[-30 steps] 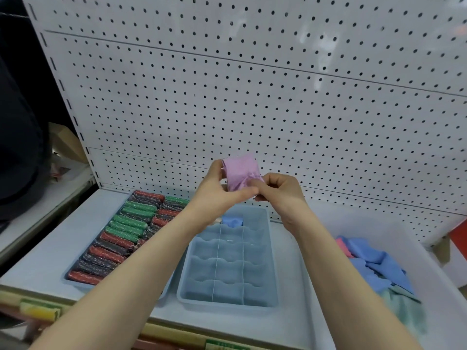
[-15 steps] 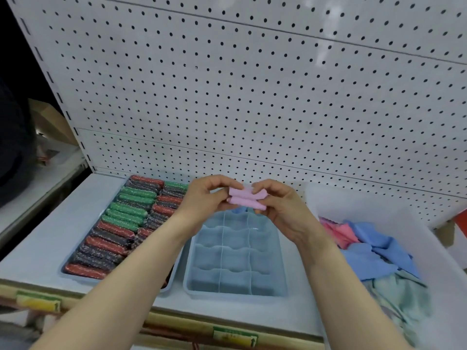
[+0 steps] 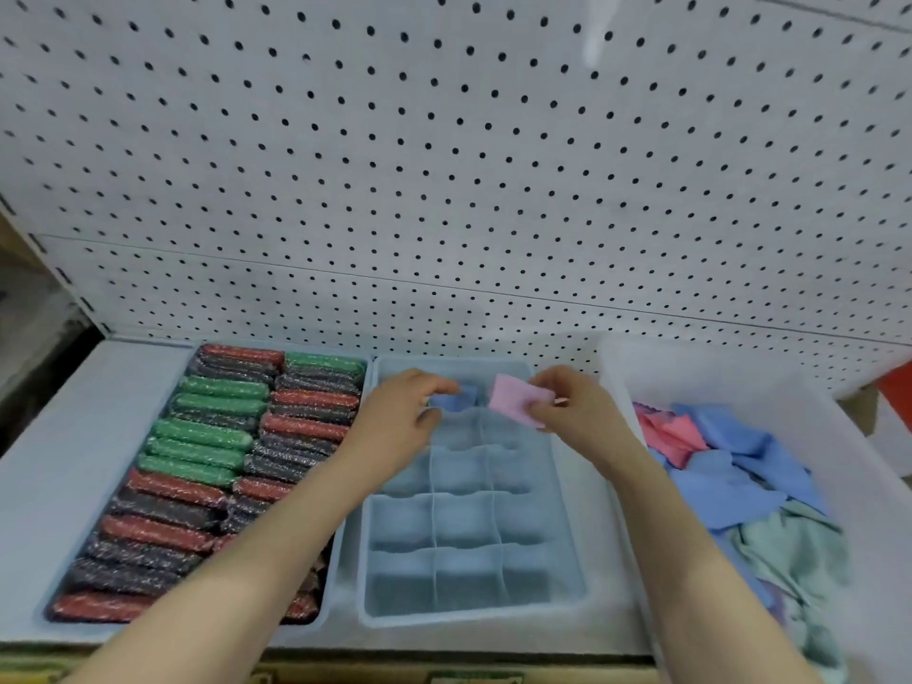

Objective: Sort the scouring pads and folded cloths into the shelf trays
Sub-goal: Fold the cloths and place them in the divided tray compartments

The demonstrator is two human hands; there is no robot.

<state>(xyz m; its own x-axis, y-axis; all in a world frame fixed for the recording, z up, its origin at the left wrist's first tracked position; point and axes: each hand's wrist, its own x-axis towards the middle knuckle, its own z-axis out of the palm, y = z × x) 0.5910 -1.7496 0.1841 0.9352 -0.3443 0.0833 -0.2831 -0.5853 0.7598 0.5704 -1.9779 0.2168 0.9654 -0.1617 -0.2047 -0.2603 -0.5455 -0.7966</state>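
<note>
My right hand point(image 3: 580, 412) pinches a folded pink cloth point(image 3: 513, 398) above the back right compartments of the light blue divided tray point(image 3: 567, 550). A folded blue cloth point(image 3: 456, 401) sits in a back compartment of that tray. My left hand point(image 3: 402, 414) hovers beside it with loosely curled fingers, its fingertips at the blue cloth's edge, gripping nothing. The other compartments hold nothing. Rolled scouring pads point(image 3: 207, 436) in red, green and dark grey fill the tray on the left.
A white bin point(image 3: 868, 466) on the right holds loose blue, pink and pale green cloths point(image 3: 740, 466). A white pegboard wall point(image 3: 444, 165) rises right behind the trays. The shelf's front edge point(image 3: 444, 664) runs under my forearms.
Both hands came down from chest height to the back of the divided tray. The pink cloth got folded small; my left hand released it and only my right holds it now.
</note>
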